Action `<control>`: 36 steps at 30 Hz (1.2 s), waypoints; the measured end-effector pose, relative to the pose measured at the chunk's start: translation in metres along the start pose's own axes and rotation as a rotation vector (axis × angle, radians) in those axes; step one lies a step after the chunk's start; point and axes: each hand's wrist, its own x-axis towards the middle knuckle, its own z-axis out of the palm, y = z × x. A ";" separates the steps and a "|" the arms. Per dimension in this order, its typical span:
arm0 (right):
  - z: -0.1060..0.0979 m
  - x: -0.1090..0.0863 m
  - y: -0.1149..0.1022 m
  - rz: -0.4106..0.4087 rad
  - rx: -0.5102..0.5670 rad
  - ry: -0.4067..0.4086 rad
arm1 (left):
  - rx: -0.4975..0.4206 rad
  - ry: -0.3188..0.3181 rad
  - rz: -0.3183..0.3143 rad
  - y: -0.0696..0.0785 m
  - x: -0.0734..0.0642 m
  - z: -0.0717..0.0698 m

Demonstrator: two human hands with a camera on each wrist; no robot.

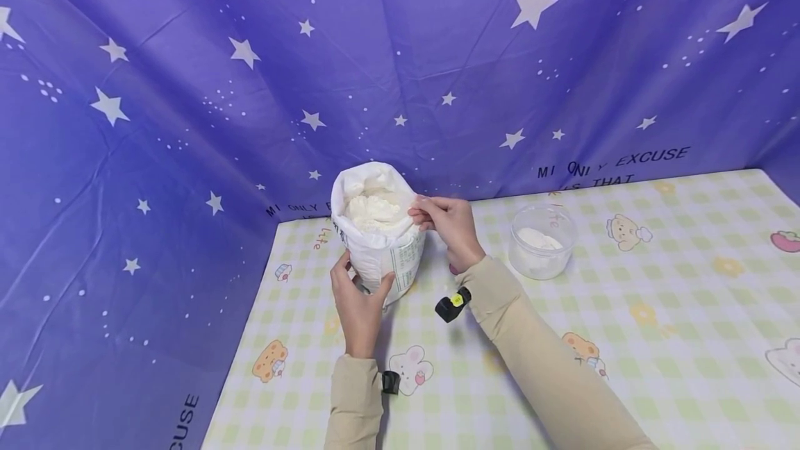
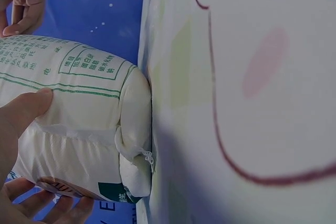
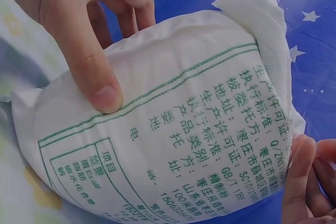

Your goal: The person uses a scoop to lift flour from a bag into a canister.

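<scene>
A white woven bag of flour (image 1: 406,262) stands upright on the table with its mouth open and pale flour (image 1: 373,211) heaped inside. My left hand (image 1: 359,307) grips the bag low on its near side, the thumb (image 2: 29,106) across the printed front and the fingers around the other side. At the bag's right rim my right hand (image 1: 451,226) pinches the edge between thumb and fingers. Green printed text covers the bag's side in the right wrist view, where the pinching fingers (image 3: 302,166) show at the rim.
A clear round plastic tub (image 1: 541,266) with some white flour in it stands to the right, beyond my right wrist. The checked tablecloth (image 1: 687,325) covers the table. A purple star-patterned curtain (image 1: 400,75) hangs close behind the bag.
</scene>
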 end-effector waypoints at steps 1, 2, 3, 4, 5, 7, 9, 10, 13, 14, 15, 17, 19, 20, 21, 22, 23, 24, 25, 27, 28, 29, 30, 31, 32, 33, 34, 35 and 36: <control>-0.001 0.000 0.000 0.004 0.008 0.000 | 0.000 0.000 0.002 0.000 0.000 0.000; -0.001 0.000 0.000 0.009 0.017 0.000 | 0.000 0.001 0.002 0.000 0.000 0.001; -0.002 0.000 0.000 0.012 0.022 0.000 | 0.000 -0.001 -0.001 0.001 0.000 0.001; -0.003 -0.001 0.000 0.016 0.028 -0.002 | 0.001 -0.003 -0.002 0.001 0.000 0.001; -0.004 -0.001 0.000 0.022 0.036 -0.002 | 0.003 -0.003 -0.001 0.001 0.000 0.001; -0.006 -0.001 0.000 0.040 0.048 -0.001 | 0.003 -0.004 0.000 0.001 0.000 0.001; -0.008 -0.001 -0.001 0.060 0.058 -0.002 | 0.003 -0.005 0.000 0.001 0.001 0.001; -0.009 -0.001 -0.001 0.070 0.064 -0.003 | 0.003 -0.005 -0.002 0.001 0.001 0.001; -0.012 -0.001 -0.002 0.096 0.082 -0.009 | 0.004 -0.005 -0.006 0.002 0.001 0.002; -0.013 -0.002 -0.002 0.104 0.090 -0.011 | 0.004 -0.004 -0.007 0.002 0.001 0.002; -0.014 -0.002 -0.002 0.109 0.100 -0.012 | 0.007 -0.004 -0.008 0.002 0.001 0.002; -0.016 -0.002 -0.003 0.116 0.113 -0.017 | 0.007 0.002 -0.003 0.003 0.001 0.002; -0.017 -0.003 -0.004 0.117 0.122 -0.023 | 0.009 0.004 0.002 0.003 0.001 0.003; -0.018 -0.003 -0.005 0.115 0.125 -0.026 | 0.008 0.006 0.006 0.003 0.001 0.003; -0.019 -0.004 -0.005 0.110 0.127 -0.031 | 0.008 0.008 0.011 0.003 0.001 0.003; -0.020 -0.004 -0.006 0.107 0.129 -0.036 | 0.005 0.009 0.016 0.003 0.000 0.003; -0.020 -0.004 -0.006 0.102 0.131 -0.041 | 0.005 0.009 0.017 0.003 0.000 0.003; -0.021 -0.005 -0.007 0.098 0.132 -0.046 | 0.004 0.008 0.016 0.004 0.000 0.002; -0.021 -0.005 -0.007 0.097 0.135 -0.049 | 0.002 0.007 0.016 0.004 0.000 0.002; -0.022 -0.006 -0.007 0.096 0.142 -0.055 | 0.001 0.008 0.013 0.004 -0.001 0.002; -0.022 -0.006 -0.007 0.099 0.147 -0.057 | 0.002 0.008 0.011 0.004 -0.001 0.002; -0.022 -0.006 -0.008 0.102 0.153 -0.059 | 0.006 0.008 0.009 0.004 -0.001 0.002; -0.023 -0.006 -0.008 0.106 0.160 -0.061 | 0.007 0.009 0.008 0.003 -0.001 0.002; -0.023 -0.006 -0.008 0.111 0.168 -0.064 | 0.009 0.011 0.008 0.003 -0.001 0.002; -0.023 -0.007 -0.008 0.114 0.175 -0.068 | 0.012 0.013 0.007 0.003 -0.002 0.002; -0.023 -0.007 -0.008 0.117 0.182 -0.071 | 0.018 0.013 0.006 0.003 -0.002 0.002; -0.023 -0.007 -0.009 0.119 0.189 -0.075 | 0.022 0.013 0.005 0.002 -0.002 0.001; -0.023 -0.008 -0.009 0.120 0.195 -0.079 | 0.025 0.014 0.005 0.002 -0.002 0.001; -0.024 -0.008 -0.009 0.121 0.200 -0.082 | 0.027 0.015 0.004 0.002 -0.002 0.001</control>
